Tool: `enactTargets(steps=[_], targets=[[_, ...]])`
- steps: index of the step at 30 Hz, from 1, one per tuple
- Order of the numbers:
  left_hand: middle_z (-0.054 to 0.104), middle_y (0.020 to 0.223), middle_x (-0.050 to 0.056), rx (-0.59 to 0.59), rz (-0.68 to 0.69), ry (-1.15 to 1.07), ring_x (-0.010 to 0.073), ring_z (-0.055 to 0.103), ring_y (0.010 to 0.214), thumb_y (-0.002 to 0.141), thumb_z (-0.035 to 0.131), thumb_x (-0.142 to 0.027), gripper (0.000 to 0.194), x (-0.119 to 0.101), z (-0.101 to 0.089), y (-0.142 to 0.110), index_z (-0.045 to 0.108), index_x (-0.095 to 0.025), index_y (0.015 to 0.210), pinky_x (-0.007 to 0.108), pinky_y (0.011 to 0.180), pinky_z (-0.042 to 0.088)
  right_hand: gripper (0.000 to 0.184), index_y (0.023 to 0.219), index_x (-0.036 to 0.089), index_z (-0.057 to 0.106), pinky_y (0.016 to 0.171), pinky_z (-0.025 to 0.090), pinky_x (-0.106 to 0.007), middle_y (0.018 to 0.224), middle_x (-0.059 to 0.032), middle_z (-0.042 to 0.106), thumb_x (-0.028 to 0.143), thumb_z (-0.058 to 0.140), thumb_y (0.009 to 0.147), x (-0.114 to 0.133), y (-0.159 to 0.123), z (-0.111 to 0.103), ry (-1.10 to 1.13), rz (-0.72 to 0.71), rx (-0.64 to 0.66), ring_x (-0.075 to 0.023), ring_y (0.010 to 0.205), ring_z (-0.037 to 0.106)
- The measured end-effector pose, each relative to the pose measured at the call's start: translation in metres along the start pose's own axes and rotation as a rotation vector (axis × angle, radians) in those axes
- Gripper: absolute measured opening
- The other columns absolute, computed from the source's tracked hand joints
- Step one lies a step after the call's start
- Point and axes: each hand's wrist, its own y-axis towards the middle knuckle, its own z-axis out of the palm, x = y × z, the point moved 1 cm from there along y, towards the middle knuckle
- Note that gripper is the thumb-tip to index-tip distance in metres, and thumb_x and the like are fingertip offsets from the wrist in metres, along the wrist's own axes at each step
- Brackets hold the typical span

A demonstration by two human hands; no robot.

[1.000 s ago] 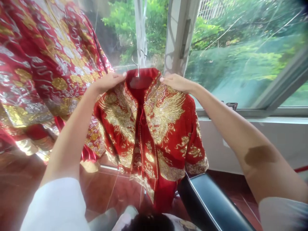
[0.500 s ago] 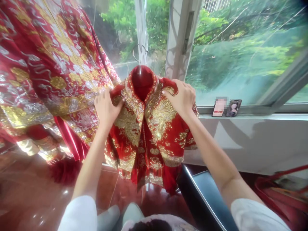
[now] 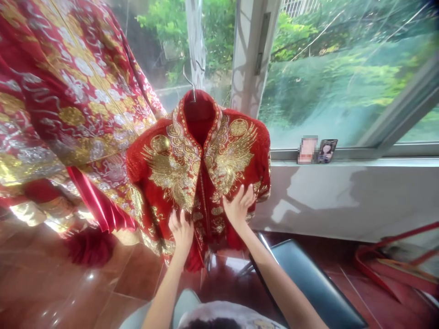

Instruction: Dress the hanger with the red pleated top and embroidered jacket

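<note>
A red jacket (image 3: pixel 254 137) with gold embroidery and a stand-up collar hangs in front of me on a wire hanger (image 3: pixel 189 82). Its front edges part below the collar, showing a red embroidered layer inside. My left hand (image 3: pixel 181 228) is at the lower front panel on the left, fingers apart, at or just in front of the cloth. Higher on the opposite panel is my right hand (image 3: pixel 238 205), its thumb and fingers spread, near the gold pattern. Neither hand grips the fabric visibly; whether the fingertips touch it I cannot tell.
A larger red robe (image 3: pixel 72 114) with gold and silver embroidery hangs at the left. A dark chair seat (image 3: pixel 308 278) stands low on the right. Two phones, one pixelated, the other a patterned phone (image 3: pixel 328 151), lean on the window sill. A red metal frame (image 3: pixel 373 260) is at far right.
Both hands have left the jacket's shoulders, opened, and come down to its lower front. The jacket's shoulders are now uncovered, and its right-hand sleeve hangs down.
</note>
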Motion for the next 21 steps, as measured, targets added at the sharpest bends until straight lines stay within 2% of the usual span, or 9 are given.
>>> enactTargets(steps=[3, 5, 9, 12, 14, 16, 18, 20, 21], targets=[[0.056, 0.119, 0.023, 0.045, -0.052, -0.077, 0.0342, 0.049, 0.125, 0.088, 0.053, -0.021, 0.034, 0.009, -0.012, 0.004, 0.055, -0.007, 0.119, 0.057, 0.112, 0.033, 0.086, 0.14, -0.005, 0.03, 0.11, 0.008, -0.07, 0.15, -0.0401, 0.011, 0.049, 0.062, 0.08, -0.001, -0.002, 0.006, 0.107, 0.056, 0.121, -0.046, 0.144, 0.002], [0.055, 0.121, 0.023, 0.058, -0.108, -0.095, 0.035, 0.048, 0.126, 0.088, 0.054, -0.021, 0.039, 0.014, -0.021, 0.004, 0.052, -0.007, 0.124, 0.056, 0.113, 0.033, 0.074, 0.138, -0.001, 0.037, 0.112, 0.005, -0.067, 0.151, -0.0368, 0.016, 0.039, 0.061, 0.08, -0.002, -0.004, 0.006, 0.191, 0.147, 0.139, -0.0435, 0.145, 0.007], [0.055, 0.121, 0.023, 0.145, -0.284, -0.127, 0.0368, 0.05, 0.122, 0.084, 0.052, -0.022, 0.041, 0.032, -0.038, 0.001, 0.051, -0.01, 0.123, 0.054, 0.104, 0.042, 0.061, 0.134, 0.008, 0.044, 0.115, 0.022, -0.055, 0.144, -0.0277, 0.035, 0.023, 0.052, 0.076, -0.017, -0.007, -0.007, 0.326, 0.284, 0.029, -0.0342, 0.14, 0.029], [0.062, 0.105, 0.02, 0.292, -0.446, -0.166, 0.038, 0.057, 0.108, 0.077, 0.049, -0.017, 0.034, 0.034, -0.054, -0.006, 0.058, -0.013, 0.11, 0.055, 0.096, 0.045, 0.046, 0.117, 0.011, 0.056, 0.105, 0.037, -0.051, 0.116, -0.0209, 0.059, 0.024, 0.047, 0.073, -0.021, -0.01, -0.029, 0.447, 0.439, 0.064, -0.0327, 0.115, 0.054], [0.064, 0.099, 0.018, 0.375, -0.506, -0.25, 0.0382, 0.06, 0.101, 0.071, 0.05, -0.014, 0.032, 0.016, -0.068, -0.016, 0.062, -0.016, 0.101, 0.055, 0.094, 0.045, 0.033, 0.099, 0.015, 0.061, 0.093, 0.045, -0.048, 0.091, -0.0133, 0.065, 0.026, 0.045, 0.072, -0.01, -0.018, -0.047, 0.61, 0.53, 0.218, -0.0292, 0.092, 0.061], [0.066, 0.095, 0.016, 0.456, -0.484, -0.433, 0.0367, 0.062, 0.093, 0.065, 0.053, -0.013, 0.033, -0.015, -0.082, -0.029, 0.066, -0.021, 0.094, 0.052, 0.091, 0.046, 0.026, 0.088, 0.018, 0.062, 0.082, 0.049, -0.042, 0.079, -0.0077, 0.064, 0.028, 0.046, 0.07, 0.008, -0.032, -0.068, 0.793, 0.599, 0.312, -0.0245, 0.078, 0.06], [0.067, 0.093, 0.014, 0.531, -0.36, -0.647, 0.0351, 0.061, 0.089, 0.061, 0.06, -0.013, 0.035, -0.05, -0.092, -0.041, 0.068, -0.024, 0.093, 0.047, 0.085, 0.048, 0.023, 0.085, 0.02, 0.06, 0.075, 0.05, -0.036, 0.077, -0.0051, 0.062, 0.03, 0.048, 0.068, 0.024, -0.047, -0.086, 0.888, 0.668, 0.208, -0.0213, 0.073, 0.058], [0.066, 0.09, 0.014, 0.61, -0.267, -0.735, 0.0341, 0.06, 0.087, 0.062, 0.063, -0.014, 0.032, -0.075, -0.092, -0.047, 0.068, -0.025, 0.092, 0.045, 0.081, 0.047, 0.021, 0.083, 0.021, 0.059, 0.072, 0.049, -0.033, 0.075, -0.0039, 0.06, 0.031, 0.05, 0.066, 0.031, -0.054, -0.093, 0.863, 0.694, 0.065, -0.0196, 0.07, 0.056], [0.066, 0.091, 0.015, 0.646, -0.261, -0.722, 0.034, 0.06, 0.087, 0.063, 0.063, -0.014, 0.031, -0.082, -0.087, -0.046, 0.067, -0.024, 0.093, 0.044, 0.081, 0.047, 0.019, 0.08, 0.021, 0.058, 0.069, 0.048, -0.032, 0.071, -0.0033, 0.058, 0.031, 0.049, 0.066, 0.032, -0.054, -0.09, 0.83, 0.668, 0.081, -0.0189, 0.067, 0.055]])
